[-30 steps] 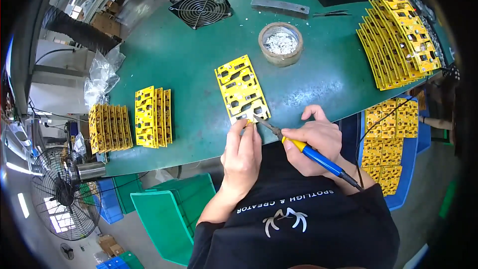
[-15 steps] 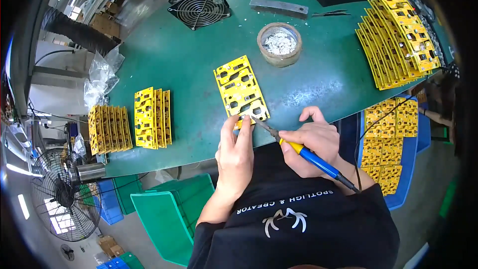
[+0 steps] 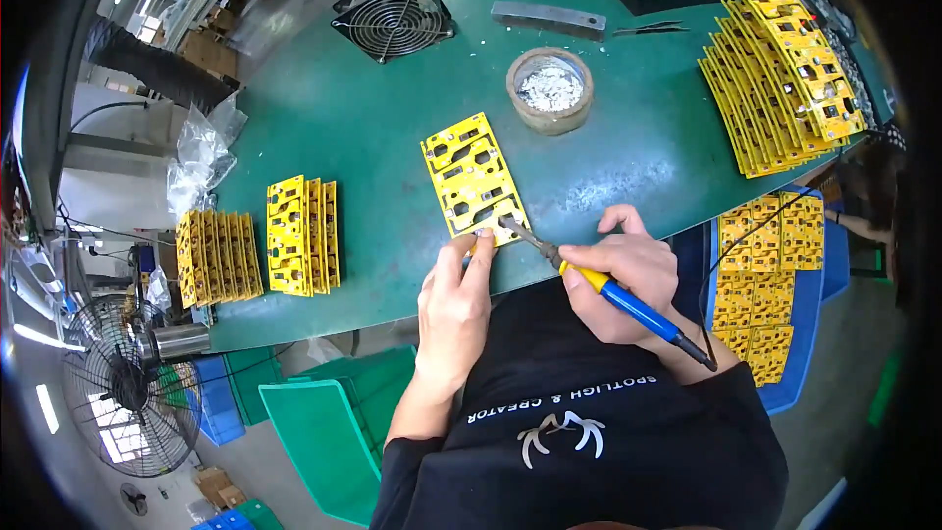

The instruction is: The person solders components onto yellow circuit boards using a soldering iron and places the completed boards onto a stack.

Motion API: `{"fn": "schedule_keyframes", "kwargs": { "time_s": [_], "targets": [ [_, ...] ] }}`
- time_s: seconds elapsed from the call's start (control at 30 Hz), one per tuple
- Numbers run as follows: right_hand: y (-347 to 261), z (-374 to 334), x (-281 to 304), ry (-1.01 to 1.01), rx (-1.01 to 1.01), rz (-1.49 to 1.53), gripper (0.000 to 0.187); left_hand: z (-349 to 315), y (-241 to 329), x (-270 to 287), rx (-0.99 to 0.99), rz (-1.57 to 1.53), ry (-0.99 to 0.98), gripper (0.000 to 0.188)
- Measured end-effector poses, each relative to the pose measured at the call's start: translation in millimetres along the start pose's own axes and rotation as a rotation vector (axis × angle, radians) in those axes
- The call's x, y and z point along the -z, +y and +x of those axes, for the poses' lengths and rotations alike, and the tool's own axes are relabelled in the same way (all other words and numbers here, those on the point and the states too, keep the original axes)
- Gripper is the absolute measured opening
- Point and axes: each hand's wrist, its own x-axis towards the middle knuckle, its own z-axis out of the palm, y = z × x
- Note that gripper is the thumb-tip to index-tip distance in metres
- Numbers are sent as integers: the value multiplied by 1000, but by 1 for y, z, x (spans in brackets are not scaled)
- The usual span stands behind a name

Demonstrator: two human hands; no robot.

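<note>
A yellow circuit board [image 3: 474,177] with dark cut-outs lies flat on the green table. My left hand [image 3: 454,302] is closed at the board's near edge, thumb and forefinger pressing its near left corner. Whether a small part sits between those fingertips I cannot make out. My right hand [image 3: 628,280] grips a soldering iron [image 3: 628,309] with a blue and yellow handle, like a pen. The iron's tip points at the near right part of the board, close to my left fingertips. Beyond the board stands a round pot [image 3: 549,98] with whitish bits inside.
Yellow boards stand in rows at the left [image 3: 218,255] and in a larger stack at the right [image 3: 780,79]. A square fan [image 3: 394,20], metal bar [image 3: 548,20], tweezers [image 3: 652,28] and parts tray [image 3: 643,2] lie at the back. A blue bin [image 3: 807,334] holds more boards.
My right hand and the soldering iron have shifted slightly right, and the tip has moved right along the board's near end. My left hand has drawn a little back and left.
</note>
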Motion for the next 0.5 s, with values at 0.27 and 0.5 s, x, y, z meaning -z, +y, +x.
{"fn": "schedule_keyframes", "kwargs": {
  "time_s": [0.27, 0.5],
  "targets": [
    [3, 4, 10, 34, -24, -12, 20, 2, 3, 2, 35, -26, -8, 51],
    [5, 4, 9, 88, -23, -20, 21, 3, 11, 0, 13, -63, 63, 35]
  ]
}}
